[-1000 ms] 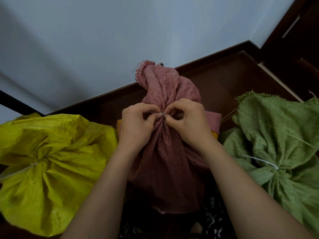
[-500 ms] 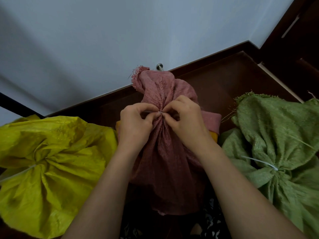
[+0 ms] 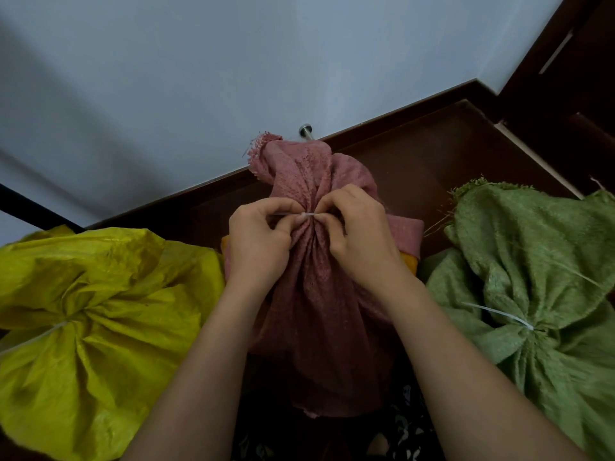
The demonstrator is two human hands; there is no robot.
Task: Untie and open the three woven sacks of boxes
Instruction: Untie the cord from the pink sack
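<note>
A pink woven sack (image 3: 316, 301) stands in the middle, its neck gathered by a thin white tie (image 3: 307, 214). My left hand (image 3: 258, 237) pinches the tie's left end at the neck. My right hand (image 3: 356, 231) pinches the tie from the right side. A yellow sack (image 3: 100, 311) sits on the left, tied shut with a white tie (image 3: 40, 336). A green sack (image 3: 539, 294) sits on the right, also tied shut with a white tie (image 3: 499, 316). The boxes inside are hidden, apart from an orange corner (image 3: 407, 261) under the pink sack.
The sacks stand on a dark brown floor (image 3: 416, 168) against a pale wall (image 3: 233, 78). A metal door stop (image 3: 305, 130) sticks out of the skirting behind the pink sack. Dark wooden furniture (image 3: 572, 78) fills the far right corner.
The pink sack's top has leaned back and lower, uncovering the door stop. A short length of white tie now shows between my fingertips. The camera has tilted slightly.
</note>
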